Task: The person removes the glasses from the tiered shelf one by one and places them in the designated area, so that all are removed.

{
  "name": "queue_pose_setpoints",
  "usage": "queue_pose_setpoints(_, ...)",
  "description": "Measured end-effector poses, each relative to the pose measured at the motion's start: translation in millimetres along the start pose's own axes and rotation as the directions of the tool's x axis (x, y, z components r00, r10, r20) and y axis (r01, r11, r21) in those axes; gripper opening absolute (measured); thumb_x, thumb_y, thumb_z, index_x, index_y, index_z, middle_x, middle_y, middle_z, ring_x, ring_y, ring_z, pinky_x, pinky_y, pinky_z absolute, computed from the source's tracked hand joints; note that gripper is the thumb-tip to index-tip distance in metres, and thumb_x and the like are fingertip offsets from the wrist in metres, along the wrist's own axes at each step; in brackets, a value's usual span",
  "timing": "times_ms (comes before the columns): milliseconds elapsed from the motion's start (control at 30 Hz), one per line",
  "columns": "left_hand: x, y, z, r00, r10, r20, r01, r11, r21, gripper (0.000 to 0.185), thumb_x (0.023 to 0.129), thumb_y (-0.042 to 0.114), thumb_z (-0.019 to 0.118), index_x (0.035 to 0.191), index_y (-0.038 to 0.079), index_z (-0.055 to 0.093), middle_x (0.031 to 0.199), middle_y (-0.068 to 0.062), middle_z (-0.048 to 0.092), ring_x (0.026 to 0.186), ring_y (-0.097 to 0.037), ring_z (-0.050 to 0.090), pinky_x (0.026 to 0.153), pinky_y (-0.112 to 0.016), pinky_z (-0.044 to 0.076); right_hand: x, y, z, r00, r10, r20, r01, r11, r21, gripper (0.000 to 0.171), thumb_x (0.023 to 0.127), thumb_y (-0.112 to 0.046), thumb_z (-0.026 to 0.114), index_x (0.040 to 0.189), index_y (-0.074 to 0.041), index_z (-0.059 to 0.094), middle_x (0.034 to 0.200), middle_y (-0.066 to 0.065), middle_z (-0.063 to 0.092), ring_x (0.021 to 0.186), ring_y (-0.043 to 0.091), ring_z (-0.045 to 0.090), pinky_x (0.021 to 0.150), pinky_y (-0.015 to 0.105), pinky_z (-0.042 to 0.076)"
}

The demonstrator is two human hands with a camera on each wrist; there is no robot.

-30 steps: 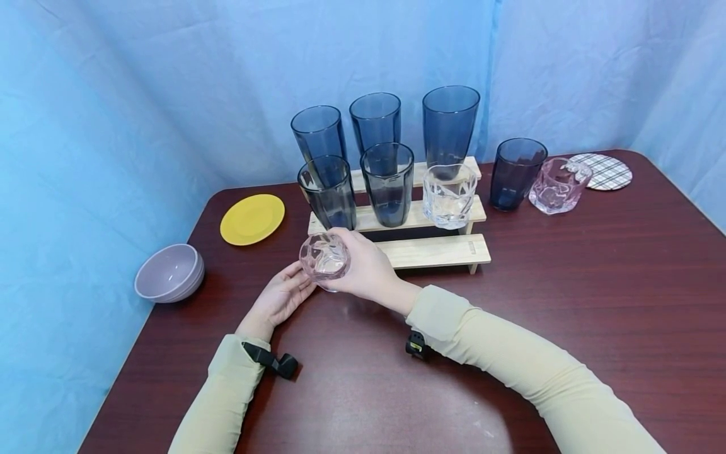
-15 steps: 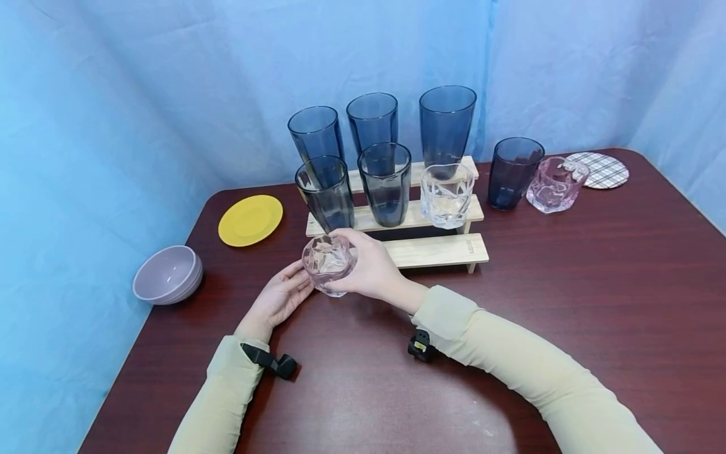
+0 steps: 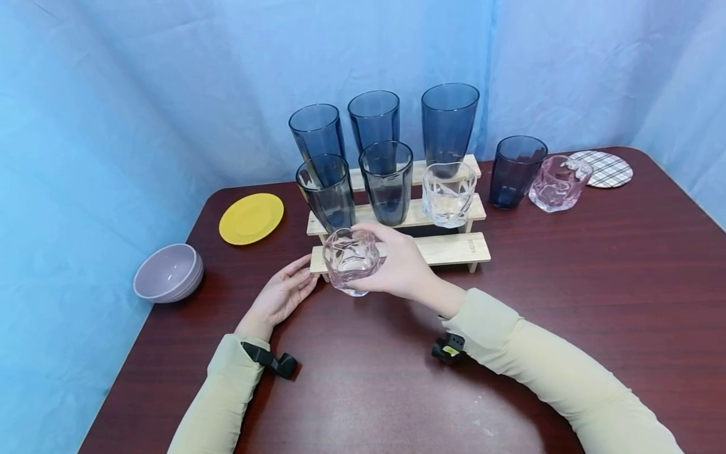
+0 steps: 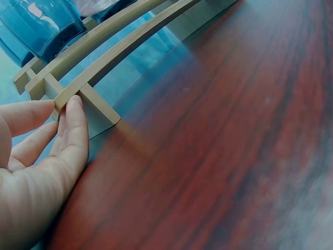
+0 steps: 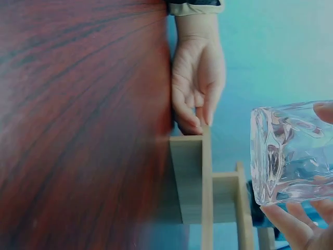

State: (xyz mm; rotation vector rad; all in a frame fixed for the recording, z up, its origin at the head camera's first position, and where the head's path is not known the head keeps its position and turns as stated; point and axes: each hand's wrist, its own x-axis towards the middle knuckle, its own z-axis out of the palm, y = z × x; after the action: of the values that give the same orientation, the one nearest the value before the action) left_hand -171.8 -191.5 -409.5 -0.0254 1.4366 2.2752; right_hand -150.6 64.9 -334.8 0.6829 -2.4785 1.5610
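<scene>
My right hand point(image 3: 399, 261) grips a faceted, pale pink glass tumbler point(image 3: 348, 261) by its sides, thumb nearest me. In the right wrist view the tumbler point(image 5: 291, 151) is raised above the lowest step of a wooden three-step rack point(image 3: 448, 249). My left hand point(image 3: 283, 293) is at the rack's left end. In the left wrist view its thumb and fingers point(image 4: 76, 122) pinch the end of the lowest board point(image 4: 99, 70). Tall blue glasses point(image 3: 450, 123) stand on the top step. Two more blue glasses point(image 3: 388, 189) and a clear faceted glass point(image 3: 449, 198) occupy the middle step.
Right of the rack stand a dark blue glass point(image 3: 515, 173) and a pink faceted glass point(image 3: 558, 186), with a checked round coaster point(image 3: 609, 169) behind. On the left are a yellow plate point(image 3: 251, 219) and a lilac bowl point(image 3: 169, 274). A blue curtain point(image 3: 227, 94) hangs behind the table.
My right hand has moved the pink tumbler to the right, away from my left hand, uncovering the left end of the lowest step. The left hand stays in place.
</scene>
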Motion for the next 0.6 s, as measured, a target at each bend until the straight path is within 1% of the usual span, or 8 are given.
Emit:
queue_pose_setpoints(100,0.3,0.5,0.7,1.000,-0.011,-0.017,0.011,1.000,0.004,0.055,0.100,-0.003,0.031,0.151,0.000,0.009,0.108,0.001,0.057,0.096,-0.006,0.058,0.084,-0.016,0.048,-5.1,-1.3,-10.2,1.000,0.011,-0.004,-0.011,1.000,0.001,0.078,0.054,-0.021,0.091,0.125,-0.016,0.059,0.116,0.002,0.066,0.106,0.017,0.060,0.092,0.035,0.047)
queue_pose_setpoints(233,-0.1,1.4,1.6,0.999,-0.023,-0.032,0.023,1.000,0.003,0.055,0.100,-0.002,0.033,0.151,0.001,0.010,0.110,0.000,0.055,0.096,-0.006,0.058,0.084,-0.016,0.048,-13.1,-3.0,-23.5,1.000,0.019,-0.008,-0.019,1.000,-0.001,0.079,0.054,-0.018,0.091,0.126,-0.015,0.059,0.117,0.003,0.065,0.107,0.018,0.059,0.093,0.037,0.046)
queue_pose_setpoints(433,-0.4,2.5,3.1,0.997,-0.043,-0.065,0.043,0.999,0.002,0.055,0.100,-0.001,0.034,0.151,0.003,0.014,0.114,-0.001,0.053,0.096,-0.006,0.058,0.084,-0.017,0.049,-23.7,-4.1,-42.1,0.999,0.022,-0.028,-0.023,0.998,-0.056,0.079,0.053,-0.017,0.092,0.125,-0.011,0.059,0.121,0.007,0.063,0.111,0.021,0.057,0.096,0.040,0.045)
queue_pose_setpoints(600,0.2,3.2,4.8,0.997,-0.043,-0.071,0.044,0.999,0.002,0.055,0.100,-0.001,0.035,0.151,0.003,0.014,0.114,-0.001,0.052,0.096,-0.005,0.058,0.083,-0.017,0.049,-30.9,-1.4,-60.0,0.999,0.005,-0.049,-0.010,0.993,-0.118,0.078,0.053,-0.017,0.092,0.124,-0.011,0.060,0.118,0.007,0.065,0.107,0.021,0.059,0.092,0.040,0.046)
